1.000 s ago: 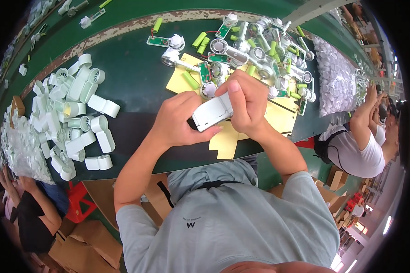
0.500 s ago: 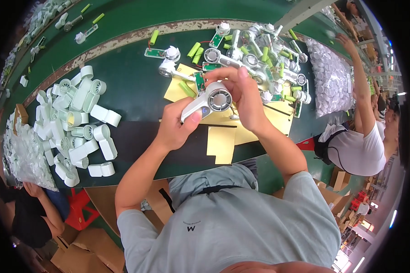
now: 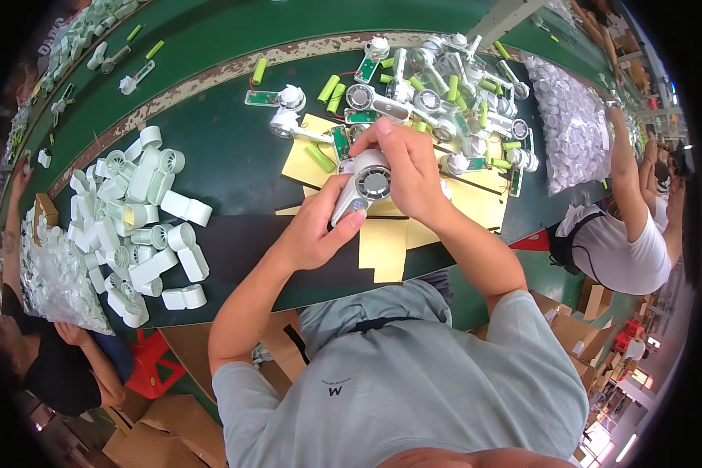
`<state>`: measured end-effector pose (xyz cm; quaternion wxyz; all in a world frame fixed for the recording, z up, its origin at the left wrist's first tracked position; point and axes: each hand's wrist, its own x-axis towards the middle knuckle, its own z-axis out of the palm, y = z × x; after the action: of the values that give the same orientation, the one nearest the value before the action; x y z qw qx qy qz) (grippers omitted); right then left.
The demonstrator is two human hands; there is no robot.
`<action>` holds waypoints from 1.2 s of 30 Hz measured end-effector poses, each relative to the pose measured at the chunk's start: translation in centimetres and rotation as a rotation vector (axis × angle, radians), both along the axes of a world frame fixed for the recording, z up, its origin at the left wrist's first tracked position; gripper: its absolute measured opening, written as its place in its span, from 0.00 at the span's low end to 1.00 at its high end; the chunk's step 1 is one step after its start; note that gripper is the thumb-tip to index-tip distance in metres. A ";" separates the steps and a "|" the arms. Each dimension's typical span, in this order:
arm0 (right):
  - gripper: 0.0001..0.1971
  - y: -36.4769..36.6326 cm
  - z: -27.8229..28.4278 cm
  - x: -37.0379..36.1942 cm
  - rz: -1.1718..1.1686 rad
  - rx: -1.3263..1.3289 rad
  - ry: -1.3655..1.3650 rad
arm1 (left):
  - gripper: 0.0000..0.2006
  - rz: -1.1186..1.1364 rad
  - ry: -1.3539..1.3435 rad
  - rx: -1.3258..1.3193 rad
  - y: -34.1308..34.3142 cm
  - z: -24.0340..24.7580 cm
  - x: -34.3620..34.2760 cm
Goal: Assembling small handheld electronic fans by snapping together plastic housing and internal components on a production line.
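Observation:
A white handheld fan (image 3: 373,183) with a round grille is held over the bench, in front of my body. My left hand (image 3: 313,232) is closed round its handle, the thumb lying along the lower end. At the fan's head, my right hand (image 3: 410,173) has its fingers bent over the top and far side; the fingertips are partly hidden. Just beyond lie a green circuit board (image 3: 341,143) and a green battery cell (image 3: 320,157) on yellow sheets (image 3: 300,165). Behind my right hand is a heap of half-assembled fans (image 3: 427,101) with boards and battery cells.
White-green plastic shells (image 3: 143,175) are piled at the left, beside a clear bag of parts (image 3: 62,288). A bag of small white pieces (image 3: 565,125) stands at the right. Behind the bench runs a green conveyor (image 3: 210,35) carrying loose parts. Co-workers sit on both sides.
The fan has shifted slightly right and down and its handle points more steeply toward me. My left hand has moved right with it. The right-hand fingers have curled closer to the fan's head.

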<state>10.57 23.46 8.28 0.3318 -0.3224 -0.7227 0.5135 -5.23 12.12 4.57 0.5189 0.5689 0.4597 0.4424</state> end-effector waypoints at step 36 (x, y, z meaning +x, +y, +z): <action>0.15 1.9 1.5 -2.1 0.144 0.125 -0.062 | 0.24 0.079 -0.426 -0.030 0.0 -1.3 0.3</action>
<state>8.49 25.34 9.81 0.2910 -0.2642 -0.7846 0.4795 -4.97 12.16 3.26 0.5952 0.4363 0.3681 0.5656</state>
